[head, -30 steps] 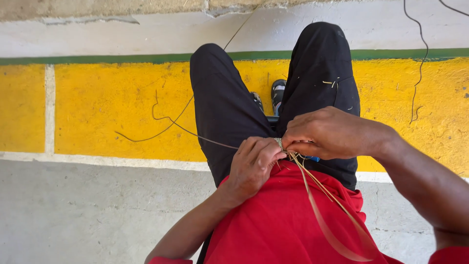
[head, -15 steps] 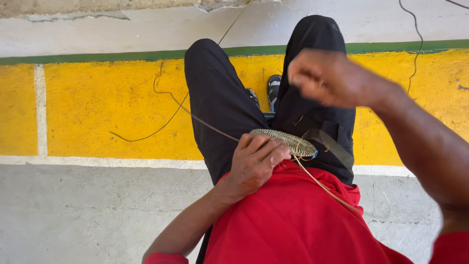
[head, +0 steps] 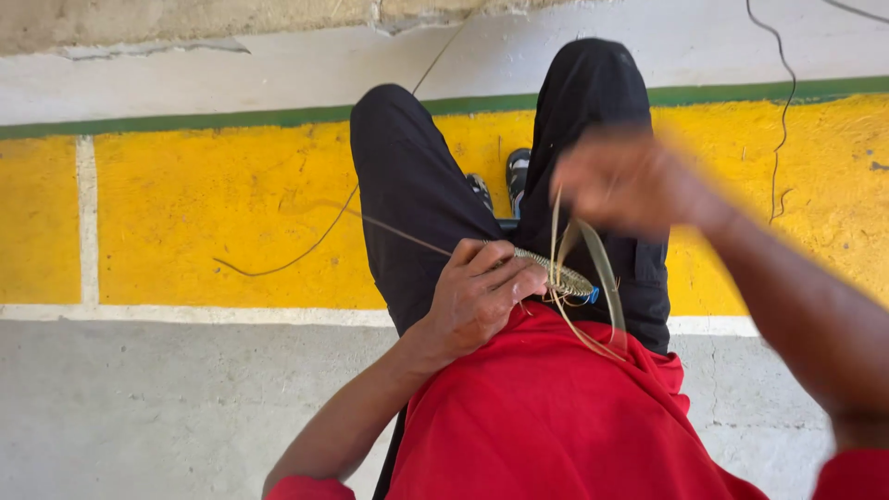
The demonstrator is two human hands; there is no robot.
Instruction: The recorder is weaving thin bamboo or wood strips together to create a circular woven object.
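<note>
My left hand (head: 482,292) grips a small flat coiled woven disc (head: 560,275) of straw-coloured fibre, held over my lap. A thin stiff fibre (head: 398,231) sticks out from the disc to the left across my thigh. My right hand (head: 630,181), blurred with motion, is raised above the disc and pinches a flat pale leaf strip (head: 602,278) that loops down to the disc's right edge. A small blue bit shows at the disc's rim. I wear black trousers (head: 407,194) and a red shirt (head: 546,417).
My feet in dark shoes (head: 514,176) rest beside a yellow painted band (head: 204,213) with a green line above and white lines below. A loose fibre (head: 287,259) lies on the yellow band. A thin dark cable (head: 782,111) hangs on the right. Grey concrete lies below.
My right hand has lifted off the disc, up and to the right, drawing the leaf strip out into a loop. My left hand has kept its hold on the disc.
</note>
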